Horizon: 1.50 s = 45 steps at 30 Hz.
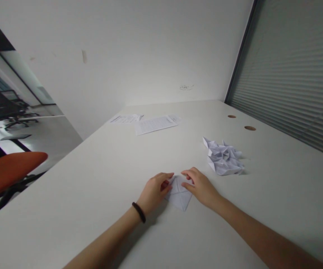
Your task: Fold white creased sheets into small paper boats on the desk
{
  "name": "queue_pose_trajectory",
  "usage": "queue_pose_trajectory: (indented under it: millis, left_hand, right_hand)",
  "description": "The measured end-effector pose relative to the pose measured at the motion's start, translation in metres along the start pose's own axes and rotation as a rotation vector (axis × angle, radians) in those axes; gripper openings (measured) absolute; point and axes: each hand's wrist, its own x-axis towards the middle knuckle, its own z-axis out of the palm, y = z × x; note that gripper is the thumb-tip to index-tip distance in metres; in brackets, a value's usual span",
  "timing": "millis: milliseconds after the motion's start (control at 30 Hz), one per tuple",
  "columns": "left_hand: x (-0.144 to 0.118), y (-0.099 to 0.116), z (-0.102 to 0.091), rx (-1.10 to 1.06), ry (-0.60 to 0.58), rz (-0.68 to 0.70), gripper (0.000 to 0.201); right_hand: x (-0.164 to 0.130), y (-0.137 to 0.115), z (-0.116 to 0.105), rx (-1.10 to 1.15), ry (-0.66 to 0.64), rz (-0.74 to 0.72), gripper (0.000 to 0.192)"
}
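A small folded white paper (pixel 179 196) with crossing creases lies flat on the white table (pixel 94 179) in front of me. My left hand (pixel 154 191), a dark band on its wrist, pinches the paper's left edge. My right hand (pixel 200 186) presses and grips the paper's upper right edge with its fingertips. Both hands meet over the paper's far corner, which they partly hide.
A pile of several folded white paper shapes (pixel 224 157) sits to the right, just beyond my right hand. Printed sheets (pixel 154 124) lie farther back. Two round holes (pixel 250 128) are in the table near the blinds. An orange chair (pixel 7 172) stands left of the table.
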Motion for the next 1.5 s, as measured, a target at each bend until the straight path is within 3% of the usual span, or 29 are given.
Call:
queue_pose_trajectory:
  millis: [133,267,467,567,633,767,900,1067,1167,1267,1367,1500]
  left_hand:
    - [-0.001,0.001,0.002,-0.002,-0.067,0.034,0.043]
    - [-0.002,0.003,0.003,-0.074,-0.083,0.037,0.044]
    - [-0.001,0.011,0.000,-0.239,-0.094,0.013,0.041]
    - [-0.003,0.018,-0.005,-0.216,-0.002,0.032,0.033]
    - [-0.003,0.020,-0.008,-0.206,0.101,0.029,0.020]
    - [-0.001,0.020,-0.011,-0.473,0.232,-0.035,0.015]
    - [0.001,0.016,-0.008,-0.664,0.163,-0.024,0.022]
    - [-0.001,0.013,-0.003,-0.453,0.101,0.028,0.011]
    - [-0.003,0.011,-0.002,-0.289,0.170,0.110,0.037]
    - [-0.004,0.010,-0.004,-0.077,0.181,0.212,0.055]
    - [-0.005,0.010,-0.006,0.109,0.046,0.323,0.031]
    - [-0.004,0.009,-0.006,0.174,-0.097,0.369,0.012]
  right_hand:
    - [-0.003,0.002,0.000,-0.032,-0.065,-0.097,0.035]
    - [-0.004,-0.002,-0.004,0.017,-0.094,-0.088,0.035]
    - [-0.007,-0.014,-0.004,0.382,-0.126,-0.020,0.028]
    - [-0.007,-0.017,-0.005,0.652,-0.101,0.006,0.024]
    - [-0.005,-0.016,-0.005,0.794,-0.047,0.037,0.033]
    - [-0.001,-0.011,-0.004,0.910,-0.039,0.113,0.038]
    - [-0.003,-0.013,-0.003,0.740,0.035,0.087,0.024]
    - [-0.008,-0.017,-0.012,0.276,0.268,-0.218,0.007]
    - [-0.008,-0.013,-0.016,0.033,0.282,-0.341,0.009]
    - [-0.007,-0.009,-0.018,-0.221,0.222,-0.347,0.016]
    - [-0.006,-0.009,-0.017,-0.350,0.050,-0.335,0.022]
    - [-0.007,-0.012,-0.018,-0.261,-0.098,-0.346,0.019]
